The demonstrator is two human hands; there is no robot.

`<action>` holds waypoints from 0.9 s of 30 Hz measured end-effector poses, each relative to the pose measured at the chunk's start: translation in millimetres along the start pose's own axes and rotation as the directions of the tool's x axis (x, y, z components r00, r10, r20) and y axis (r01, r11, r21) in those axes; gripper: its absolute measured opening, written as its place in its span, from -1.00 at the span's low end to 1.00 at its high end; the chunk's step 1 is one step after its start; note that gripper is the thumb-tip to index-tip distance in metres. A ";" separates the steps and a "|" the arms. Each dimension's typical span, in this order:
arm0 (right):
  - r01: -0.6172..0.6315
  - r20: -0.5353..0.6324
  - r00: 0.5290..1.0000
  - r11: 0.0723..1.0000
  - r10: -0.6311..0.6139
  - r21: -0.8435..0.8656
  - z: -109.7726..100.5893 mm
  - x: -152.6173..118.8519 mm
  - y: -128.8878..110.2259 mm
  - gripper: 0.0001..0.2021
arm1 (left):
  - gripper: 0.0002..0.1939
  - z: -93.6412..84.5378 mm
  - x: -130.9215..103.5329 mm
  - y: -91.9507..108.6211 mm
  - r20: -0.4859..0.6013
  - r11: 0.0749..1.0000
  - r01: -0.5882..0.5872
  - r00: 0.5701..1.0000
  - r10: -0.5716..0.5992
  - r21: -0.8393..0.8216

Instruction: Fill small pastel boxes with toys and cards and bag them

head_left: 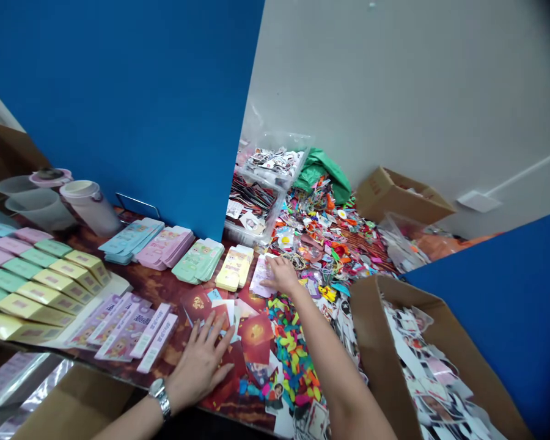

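My left hand [204, 357], with a watch [159, 394] on its wrist, rests palm down with fingers spread over red and white cards [256, 333] on the table. Farther right, my right hand [282, 276] has its thumb and fingers on the right side of a small stack of flat purple cartons [259, 278]. Left of that stack lie yellow cartons [234, 267], green cartons [199, 260], pink cartons [165, 246] and blue cartons [132, 239]. Several folded purple boxes [131, 330] lie to the left of my left hand.
Rows of yellow, green and pink boxes [41, 275] fill the table's left end, before plastic jugs [89, 205]. Colourful small pieces [297, 348] are heaped right of the cards. An open cardboard box [376, 318] of cutouts stands at right. Blue panels [165, 110] rise behind the table.
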State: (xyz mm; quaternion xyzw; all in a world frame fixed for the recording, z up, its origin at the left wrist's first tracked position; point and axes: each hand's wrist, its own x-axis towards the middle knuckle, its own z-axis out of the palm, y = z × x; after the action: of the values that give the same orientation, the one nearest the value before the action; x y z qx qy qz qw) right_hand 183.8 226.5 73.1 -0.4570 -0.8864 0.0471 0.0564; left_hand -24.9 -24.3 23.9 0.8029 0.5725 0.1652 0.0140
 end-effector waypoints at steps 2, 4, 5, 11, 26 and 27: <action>-0.040 -0.074 0.996 0.999 0.039 -0.010 -11.2 -1.9 -7.0 -0.53 | -0.43 -12.1 8.6 -1.6 -0.046 0.996 0.021 0.999 -0.025 -0.085; -0.071 -0.154 0.986 0.998 0.069 -0.002 -27.3 -8.9 -15.4 -0.71 | -0.48 -29.0 25.5 0.6 -0.100 0.973 0.052 0.992 -0.076 -0.223; -0.078 -0.185 0.980 0.997 0.077 0.002 -36.5 -14.4 -20.8 -0.73 | -0.46 -37.5 36.8 3.5 -0.126 0.952 0.068 0.986 -0.110 -0.298; 0.093 -0.420 0.907 0.961 0.026 0.260 -77.5 -62.3 -78.7 -0.76 | 0.00 -55.9 103.6 34.0 -0.199 0.878 0.170 0.938 -0.283 -0.448; 0.180 -0.515 0.853 0.877 0.086 0.446 -58.6 -125.0 -115.9 -0.78 | -0.36 -60.0 93.5 40.1 -0.133 0.774 0.256 0.907 -0.400 -0.579; 0.169 -0.459 0.881 0.832 0.112 0.528 -58.3 -127.1 -117.7 -0.78 | -0.34 -60.8 92.2 39.7 -0.151 0.801 0.220 0.921 -0.358 -0.556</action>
State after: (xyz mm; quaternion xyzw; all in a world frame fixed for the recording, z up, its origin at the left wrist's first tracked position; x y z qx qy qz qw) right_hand 170.6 56.7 139.4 -0.4047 -0.8003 0.1878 0.4006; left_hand 21.0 37.1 112.8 0.6429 0.6183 0.4114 0.1877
